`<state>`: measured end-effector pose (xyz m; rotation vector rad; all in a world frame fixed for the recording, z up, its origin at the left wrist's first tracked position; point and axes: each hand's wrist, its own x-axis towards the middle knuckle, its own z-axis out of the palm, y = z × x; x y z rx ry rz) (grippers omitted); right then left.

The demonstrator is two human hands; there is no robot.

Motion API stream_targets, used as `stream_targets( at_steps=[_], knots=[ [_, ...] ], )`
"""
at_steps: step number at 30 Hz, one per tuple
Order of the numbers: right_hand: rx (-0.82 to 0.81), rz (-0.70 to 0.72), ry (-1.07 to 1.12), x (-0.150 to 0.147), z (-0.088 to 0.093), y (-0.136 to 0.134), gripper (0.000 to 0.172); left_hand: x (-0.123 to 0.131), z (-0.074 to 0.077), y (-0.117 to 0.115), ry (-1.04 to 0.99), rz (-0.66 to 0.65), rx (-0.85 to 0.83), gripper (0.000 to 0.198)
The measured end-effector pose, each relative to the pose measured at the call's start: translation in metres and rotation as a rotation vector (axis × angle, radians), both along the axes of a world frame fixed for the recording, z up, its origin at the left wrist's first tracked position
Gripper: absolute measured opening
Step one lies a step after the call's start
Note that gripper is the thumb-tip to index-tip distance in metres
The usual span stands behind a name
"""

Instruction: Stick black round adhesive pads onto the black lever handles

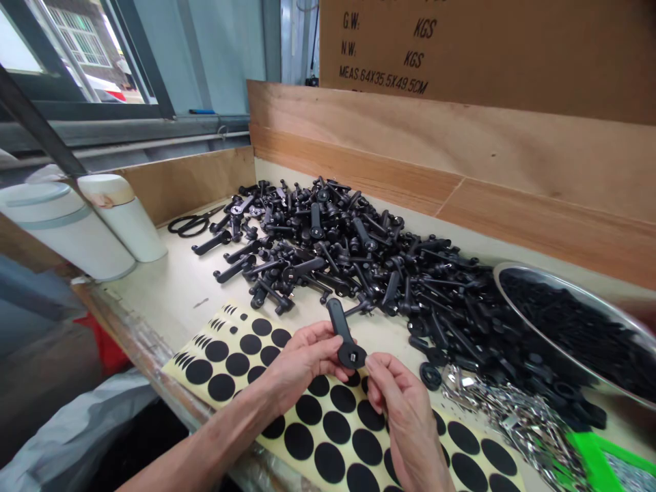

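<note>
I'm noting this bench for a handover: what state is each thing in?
Black handle: held up
Left hand: gripping handle
Right hand: fingers at handle
Sticker sheet: laid flat
Other handles: heaped loose
Scissors: lying down; blades unclear
White bottles: lids on
Metal bowl: well filled
Metal pieces: heaped
Green tray: loaded

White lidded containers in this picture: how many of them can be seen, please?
2. The wider container is at the far left of the picture; the slimmer container is just right of it, before the black scissors. Any behind them would be hidden.
</note>
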<state>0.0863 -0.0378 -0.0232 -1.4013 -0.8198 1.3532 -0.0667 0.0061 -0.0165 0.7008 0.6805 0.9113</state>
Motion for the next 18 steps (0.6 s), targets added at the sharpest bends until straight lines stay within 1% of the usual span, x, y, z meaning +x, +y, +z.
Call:
stream_targets(
  at_steps=[9, 18],
  knots=[
    [-0.008, -0.003, -0.014, 0.0013, 0.0017, -0.0007, 0.034, 0.0008, -0.0004, 0.0002, 0.008, 0.004, -0.012, 0.029],
    [0.013, 0.014, -0.043, 0.0020, 0.0021, -0.0005, 0.033, 0.0007, 0.0007, 0.0000, 0.008, -0.015, 0.006, 0.025]
  ],
)
